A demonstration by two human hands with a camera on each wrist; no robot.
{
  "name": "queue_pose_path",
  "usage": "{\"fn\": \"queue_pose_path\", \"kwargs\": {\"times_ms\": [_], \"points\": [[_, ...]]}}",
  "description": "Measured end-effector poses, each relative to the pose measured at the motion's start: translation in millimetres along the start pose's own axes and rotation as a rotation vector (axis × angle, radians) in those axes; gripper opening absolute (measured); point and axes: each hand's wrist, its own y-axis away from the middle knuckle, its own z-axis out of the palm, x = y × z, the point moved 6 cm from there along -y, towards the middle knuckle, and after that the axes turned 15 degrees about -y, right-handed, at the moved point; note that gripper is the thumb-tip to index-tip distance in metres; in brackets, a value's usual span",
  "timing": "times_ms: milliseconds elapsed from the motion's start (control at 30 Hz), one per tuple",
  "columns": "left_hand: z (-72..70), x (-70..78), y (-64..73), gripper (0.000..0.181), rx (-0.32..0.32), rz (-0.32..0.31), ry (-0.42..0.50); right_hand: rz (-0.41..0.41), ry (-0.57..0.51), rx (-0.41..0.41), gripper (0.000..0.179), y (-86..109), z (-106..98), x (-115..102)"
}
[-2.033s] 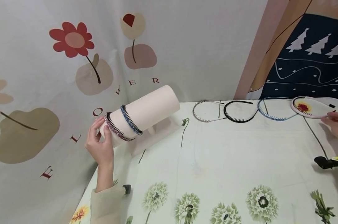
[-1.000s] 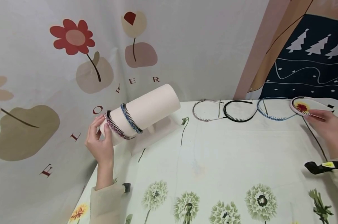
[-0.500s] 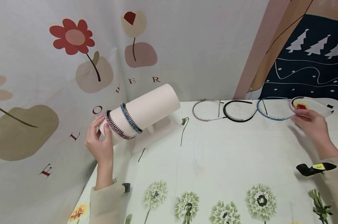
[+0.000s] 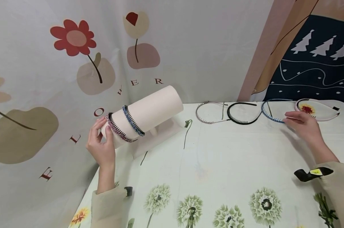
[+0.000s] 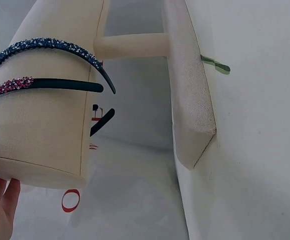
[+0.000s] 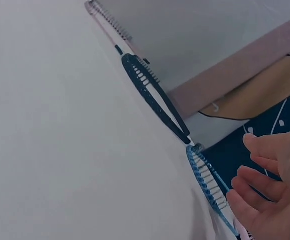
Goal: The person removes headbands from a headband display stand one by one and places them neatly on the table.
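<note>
My left hand (image 4: 101, 147) holds the near end of a pale padded cylinder headband stand (image 4: 157, 106). Two toothed headbands sit round the cylinder: a pink beaded headband (image 4: 117, 132) close to my fingers and a dark blue beaded headband (image 4: 135, 126) farther along. In the left wrist view, their black ends (image 5: 67, 84) show, and my fingertips (image 5: 10, 192) are at the cylinder's end. My right hand (image 4: 306, 129), fingers loosely bent and holding nothing, is over the front edge of a light blue headband (image 4: 270, 116). The right wrist view shows this hand (image 6: 264, 185) beside that headband.
Along the back of the table lie a thin pinkish headband (image 4: 201, 119), a black headband (image 4: 237, 121) and, at the far right, a pale pink headband (image 4: 323, 119). A flower-print cloth (image 4: 217, 167) covers the table. Printed curtains (image 4: 203, 57) hang right behind it.
My right hand has moved left from the pale pink headband's far end, past it, to the light blue headband. My left hand and the stand have kept their place.
</note>
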Motion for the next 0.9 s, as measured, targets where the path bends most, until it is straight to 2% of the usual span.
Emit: {"fn": "queue_pose_path", "kwargs": {"times_ms": [167, 367, 467, 733, 900], "points": [[0.2, -0.8, 0.0, 0.022, 0.002, -0.001, 0.004, -0.023, -0.026, -0.014, 0.026, -1.7, 11.6, -4.5], [0.9, -2.6, 0.1, 0.022, 0.001, -0.006, 0.004, -0.09, -0.123, -0.055, 0.027, -0.5, 27.3, -16.8], [1.0, -3.2, 0.3, 0.021, 0.001, -0.007, 0.003, -0.086, -0.151, -0.076, 0.026, 0.9, 36.1, -21.4], [0.8, -2.5, 1.0, 0.022, 0.004, -0.005, -0.003, -0.102, -0.079, -0.106, 0.047, 3.6, 58.9, -30.9], [0.5, -1.7, 0.7, 0.022, 0.004, -0.005, 0.008, -0.125, -0.051, -0.139, 0.051, 6.0, 72.6, -37.3]]}}
